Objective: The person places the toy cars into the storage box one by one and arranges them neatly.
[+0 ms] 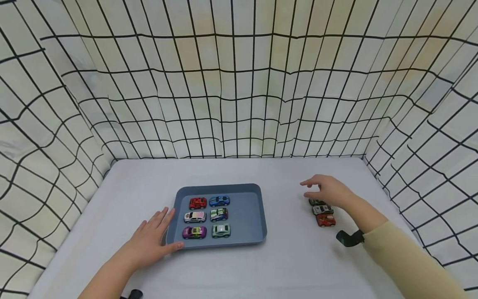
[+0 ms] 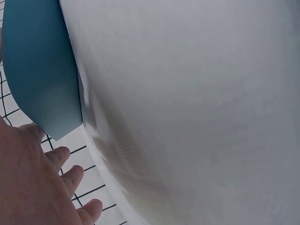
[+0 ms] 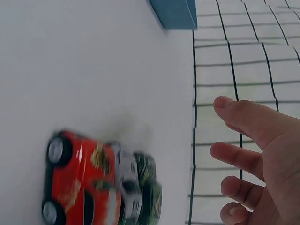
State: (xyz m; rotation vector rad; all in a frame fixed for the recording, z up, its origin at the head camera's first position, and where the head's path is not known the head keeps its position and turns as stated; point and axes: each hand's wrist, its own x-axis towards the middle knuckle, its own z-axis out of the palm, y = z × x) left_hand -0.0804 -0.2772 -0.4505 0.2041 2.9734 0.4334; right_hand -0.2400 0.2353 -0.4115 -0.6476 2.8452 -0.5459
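Note:
Above three toy cars on the right of the table hovers my right hand (image 1: 328,191), thumb and fingers apart with nothing between them. Those cars sit in a row: a red one (image 1: 326,220) nearest me, a silver one (image 1: 323,210) behind it, and a dark green one (image 1: 315,202) partly hidden by the hand. In the right wrist view the red car looms large, below the fingers. My left hand (image 1: 149,235) rests at the left edge of a blue-grey tray (image 1: 244,216), fingers spread. Several toy cars stand in two columns in its left part, including a purple one (image 1: 194,232).
A white cloth (image 1: 291,261) covers the table. Black-lined grid netting (image 1: 242,104) with pale sheeting behind it encloses the back and both sides. A black wrist device (image 1: 349,238) juts from the right wrist, close to the red car.

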